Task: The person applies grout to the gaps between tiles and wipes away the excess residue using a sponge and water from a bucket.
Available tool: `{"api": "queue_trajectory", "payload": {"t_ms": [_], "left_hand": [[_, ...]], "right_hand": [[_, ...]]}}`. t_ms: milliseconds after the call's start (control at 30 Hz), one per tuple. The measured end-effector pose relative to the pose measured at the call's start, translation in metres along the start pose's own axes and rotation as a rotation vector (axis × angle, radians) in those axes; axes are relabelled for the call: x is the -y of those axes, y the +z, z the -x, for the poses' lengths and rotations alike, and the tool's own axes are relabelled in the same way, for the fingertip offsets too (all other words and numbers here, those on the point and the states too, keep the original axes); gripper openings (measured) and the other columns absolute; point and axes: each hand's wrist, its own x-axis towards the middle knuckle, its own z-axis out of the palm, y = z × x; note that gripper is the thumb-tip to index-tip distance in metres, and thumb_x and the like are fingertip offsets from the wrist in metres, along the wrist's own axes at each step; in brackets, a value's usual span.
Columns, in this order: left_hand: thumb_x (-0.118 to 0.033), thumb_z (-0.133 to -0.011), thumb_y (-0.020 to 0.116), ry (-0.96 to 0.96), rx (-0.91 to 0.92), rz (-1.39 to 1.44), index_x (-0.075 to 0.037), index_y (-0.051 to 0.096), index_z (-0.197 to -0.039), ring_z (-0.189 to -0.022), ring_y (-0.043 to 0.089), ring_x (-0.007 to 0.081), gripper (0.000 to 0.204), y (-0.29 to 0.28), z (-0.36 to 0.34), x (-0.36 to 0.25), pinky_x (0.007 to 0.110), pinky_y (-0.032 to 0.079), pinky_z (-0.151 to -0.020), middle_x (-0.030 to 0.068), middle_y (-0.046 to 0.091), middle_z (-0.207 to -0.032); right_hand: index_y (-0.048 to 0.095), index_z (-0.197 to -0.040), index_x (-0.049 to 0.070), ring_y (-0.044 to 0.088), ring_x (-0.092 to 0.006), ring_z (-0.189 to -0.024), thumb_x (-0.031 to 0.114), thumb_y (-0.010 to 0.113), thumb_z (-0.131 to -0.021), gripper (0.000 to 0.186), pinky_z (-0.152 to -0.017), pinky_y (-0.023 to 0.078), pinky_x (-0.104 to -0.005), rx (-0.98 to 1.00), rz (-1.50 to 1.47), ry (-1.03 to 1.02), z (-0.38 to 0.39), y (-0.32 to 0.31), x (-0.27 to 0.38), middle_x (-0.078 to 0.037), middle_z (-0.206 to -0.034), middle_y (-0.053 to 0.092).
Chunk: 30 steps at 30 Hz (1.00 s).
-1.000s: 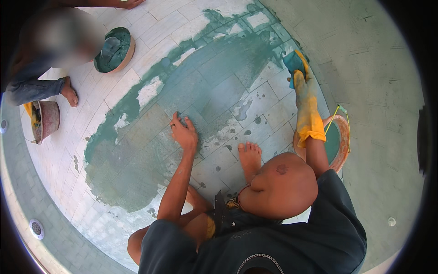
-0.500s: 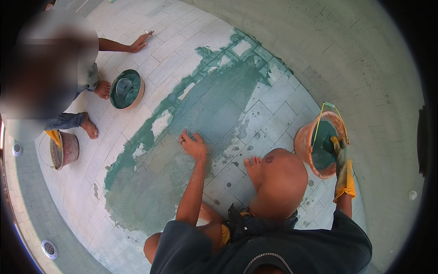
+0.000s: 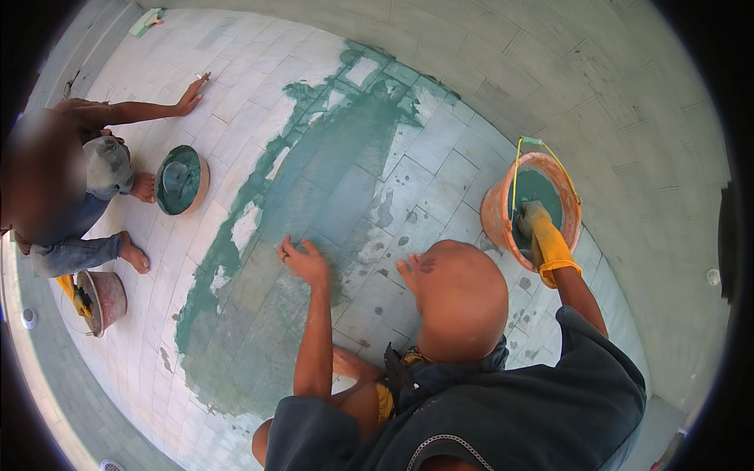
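My bare left hand is over the tiled floor, fingers apart and holding nothing, where a green film coats the pale tiles. My right hand, in a yellow and grey rubber glove, reaches down into an orange bucket on my right. Inside the bucket is green, wet paste. The gloved fingertips are at the paste, and their grip cannot be made out. A yellow handle with a green grip stands up over the bucket's far rim.
A co-worker squats at the left, one hand on the floor. Beside their foot is a round tub of green paste. Lower left, a worn bucket has yellow gloves on its rim. A curved tiled wall rises beyond my bucket.
My right hand has moved from the bucket's right rim to inside it, at the paste. My left hand keeps about the same spot over the tiles. The view has shifted.
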Motion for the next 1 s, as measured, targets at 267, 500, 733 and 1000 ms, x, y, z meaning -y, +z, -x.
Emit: {"api": "queue_trajectory", "payload": {"t_ms": [267,500,733,1000], "left_hand": [[-0.016,-0.095,0.058,0.036,0.060,0.090,-0.004,0.049,-0.136,-0.124,0.050,0.0370,0.043,0.007,0.006,-0.019,0.048,0.042,-0.102,0.0192,0.041,-0.144],[-0.020,-0.099,0.056,0.037,0.095,0.088,-0.005,0.049,-0.136,-0.124,0.051,0.0386,0.041,0.004,0.002,-0.008,0.048,0.048,-0.096,0.0200,0.041,-0.144],[-0.022,-0.100,0.055,0.133,0.079,0.023,-0.005,0.048,-0.137,-0.122,0.051,0.0409,0.042,0.014,0.004,0.005,0.048,0.049,-0.094,0.0223,0.041,-0.142],[-0.023,-0.100,0.053,0.191,0.052,0.012,-0.005,0.049,-0.137,-0.119,0.052,0.0411,0.041,0.012,-0.004,0.015,0.049,0.049,-0.092,0.0223,0.044,-0.138]], "right_hand": [[0.067,-0.122,0.006,0.063,-0.0380,-0.117,0.015,0.056,-0.088,0.037,-0.101,0.048,-0.0439,-0.110,-0.127,-0.009,-0.003,0.014,-0.025,-0.022,-0.123,0.066],[0.050,-0.142,0.002,0.060,-0.0380,-0.124,0.025,0.072,-0.085,0.065,-0.106,0.045,-0.0407,0.044,-0.392,0.069,0.038,-0.025,0.014,-0.025,-0.131,0.062],[0.055,-0.137,0.006,0.065,-0.0348,-0.113,0.016,0.075,-0.081,0.060,-0.099,0.048,-0.0398,-0.073,-0.462,0.058,0.039,-0.011,0.006,-0.022,-0.121,0.067],[0.071,-0.109,0.007,0.071,-0.0243,-0.087,0.007,0.061,-0.089,0.022,-0.082,0.054,-0.0346,-0.228,-0.804,0.098,0.041,-0.006,-0.001,-0.016,-0.095,0.073]]}}
